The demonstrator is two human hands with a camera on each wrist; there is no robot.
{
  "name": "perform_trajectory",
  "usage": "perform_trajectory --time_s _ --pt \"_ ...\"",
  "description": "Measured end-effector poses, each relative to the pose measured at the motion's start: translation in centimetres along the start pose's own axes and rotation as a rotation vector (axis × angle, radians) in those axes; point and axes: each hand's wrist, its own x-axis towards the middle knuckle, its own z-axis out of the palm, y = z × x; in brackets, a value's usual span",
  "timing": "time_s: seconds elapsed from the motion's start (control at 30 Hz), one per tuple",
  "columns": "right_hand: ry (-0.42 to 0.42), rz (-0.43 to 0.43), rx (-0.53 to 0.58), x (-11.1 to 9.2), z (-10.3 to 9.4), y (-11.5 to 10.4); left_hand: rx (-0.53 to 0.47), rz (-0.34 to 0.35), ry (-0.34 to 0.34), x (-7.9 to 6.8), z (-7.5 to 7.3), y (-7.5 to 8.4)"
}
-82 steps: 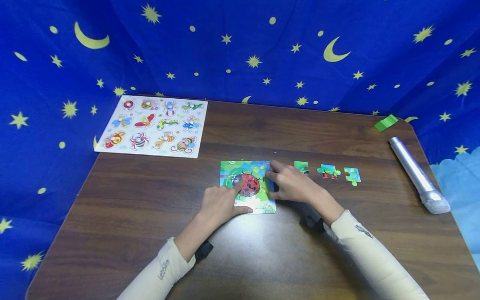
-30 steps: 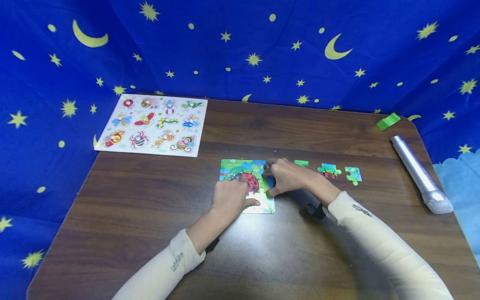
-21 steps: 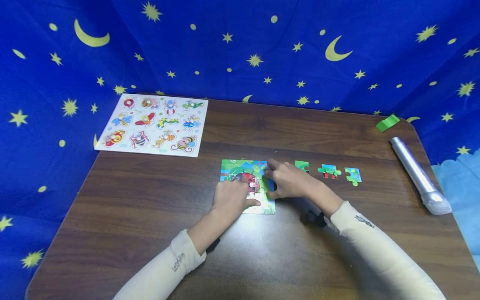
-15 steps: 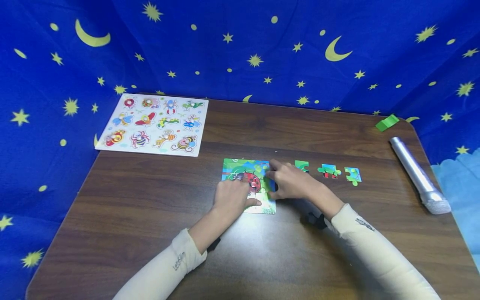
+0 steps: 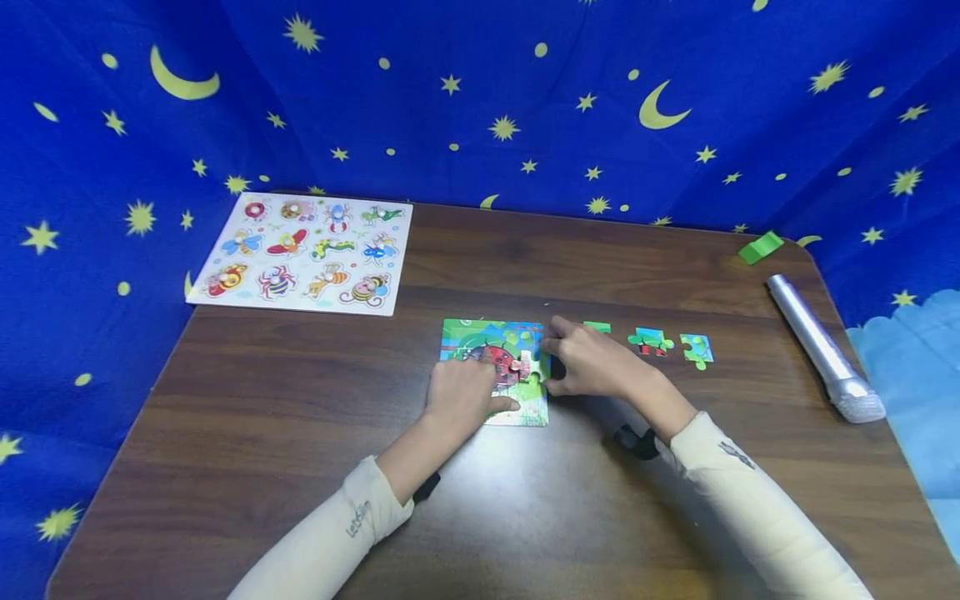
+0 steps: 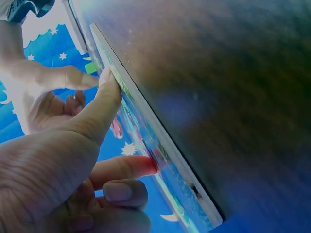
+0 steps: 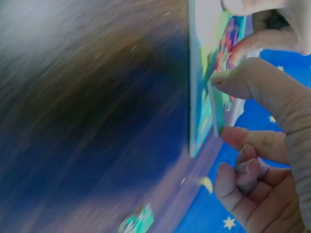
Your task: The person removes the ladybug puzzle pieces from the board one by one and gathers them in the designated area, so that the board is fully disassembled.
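A square ladybug jigsaw puzzle point(image 5: 491, 329) lies on the brown table. My left hand point(image 5: 461, 396) rests on its lower left part. In the left wrist view, the thumb point(image 6: 104, 104) lies at the puzzle's edge and a straight index finger presses its face, the other fingers folded. My right hand point(image 5: 596, 362) pinches a puzzle piece point(image 5: 534, 364) between thumb and index finger at the puzzle's right side. The right wrist view shows this piece point(image 7: 218, 104) tilted against the puzzle, not flush with it. The left palm hides part of the ladybug.
Three loose puzzle pieces lie right of the puzzle: one point(image 5: 597, 327) partly behind my right hand, a middle one point(image 5: 651, 340) and a far one point(image 5: 697, 348). An insect peg board point(image 5: 311, 250) sits back left. A silver microphone point(image 5: 825, 350) and a green block point(image 5: 761, 247) are at right.
My left hand has shifted slightly right on the puzzle since the oldest frame. Lately my right hand has moved a little right, and the pinched piece now shows raised and shiny.
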Motion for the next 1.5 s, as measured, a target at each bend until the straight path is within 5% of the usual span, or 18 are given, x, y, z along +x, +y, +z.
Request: perform_trajectory --time_s 0.33,0.63,0.9,1.2,1.5 --pt "0.002 0.118 0.037 -5.5 0.0 3.2 -0.042 0.002 -0.051 0.2 0.0 0.3" --pt "0.060 0.170 0.024 -11.2 0.0 6.2 -0.056 -0.009 0.031 -0.2 0.1 -0.1" --pt "0.098 0.206 0.024 -15.1 -0.2 8.1 -0.079 -0.016 0.027 -0.3 0.0 -0.1" --pt "0.057 0.261 -0.014 -18.0 -1.1 9.8 -0.064 -0.008 0.030 -0.3 0.1 -0.1" --pt "-0.011 0.279 -0.053 -18.9 -1.5 11.0 -0.063 -0.006 0.051 -0.3 0.2 -0.1"
